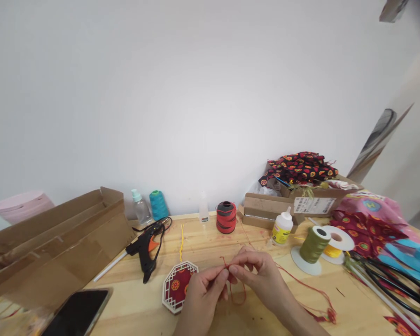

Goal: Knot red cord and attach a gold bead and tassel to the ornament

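In the head view, the red spool [226,217] standing on the wooden counter [196,243] serves as the landmark. Nearer the person than the spool, the left hand [208,289] and the right hand [255,273] meet, fingertips close together. Each grip is closed to a pinch, thumb against finger, on the thin red cord [245,295] (a short end pokes up above the fingertips). The cord hangs in a loop below the fingers; more of it lies to the spool's right on the near side, ending in a small tangle. The octagonal frame [171,290] lies to the spool's near left, partly hidden by the left hand; whether they touch cannot be told. Farther left of the spool is a black glue gun [145,249]; to its right stand a yellow-labelled bottle [282,227] and an olive thread cone [314,246].
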`<state>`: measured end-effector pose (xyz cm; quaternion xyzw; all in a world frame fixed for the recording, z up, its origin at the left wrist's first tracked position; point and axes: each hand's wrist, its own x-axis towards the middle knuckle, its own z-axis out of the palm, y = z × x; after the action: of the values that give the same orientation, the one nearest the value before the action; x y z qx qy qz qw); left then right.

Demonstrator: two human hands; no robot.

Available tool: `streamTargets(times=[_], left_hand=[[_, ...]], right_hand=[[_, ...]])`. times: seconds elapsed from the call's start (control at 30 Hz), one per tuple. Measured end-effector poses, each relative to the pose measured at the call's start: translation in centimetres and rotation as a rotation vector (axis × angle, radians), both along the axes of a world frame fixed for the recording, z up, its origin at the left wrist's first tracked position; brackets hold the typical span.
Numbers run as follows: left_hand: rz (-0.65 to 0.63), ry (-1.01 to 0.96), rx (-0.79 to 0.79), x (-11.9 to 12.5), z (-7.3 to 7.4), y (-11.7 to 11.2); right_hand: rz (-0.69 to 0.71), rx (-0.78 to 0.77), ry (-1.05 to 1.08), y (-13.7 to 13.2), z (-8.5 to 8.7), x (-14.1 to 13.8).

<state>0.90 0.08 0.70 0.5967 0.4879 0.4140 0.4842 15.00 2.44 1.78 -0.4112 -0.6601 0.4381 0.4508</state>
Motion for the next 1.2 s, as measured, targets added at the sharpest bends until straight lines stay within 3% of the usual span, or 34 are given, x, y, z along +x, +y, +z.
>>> streamTargets(times=[0.27, 0.63, 1.0, 1.2], left_hand=[[-0.008, -0.069, -0.006, 0.1, -0.1, 0.1], [-0.097, -0.104, -0.071, 0.2, 0.5, -0.1], [-0.120, -0.095, -0.074, 0.2, 0.1, -0.1], [-0.127, -0.067, -0.077, 0.2, -0.2, -0.1]], right_hand=[[-0.026, -0.044, 0.025, 0.2, 0.0, 0.5], [0.187, 0.238, -0.178, 0.4, 1.3, 2.0], [0.255, 0.230, -0.251, 0.2, 2.2, 2.8], [0.251, 0.278, -0.291, 0.3, 1.8, 2.8]])
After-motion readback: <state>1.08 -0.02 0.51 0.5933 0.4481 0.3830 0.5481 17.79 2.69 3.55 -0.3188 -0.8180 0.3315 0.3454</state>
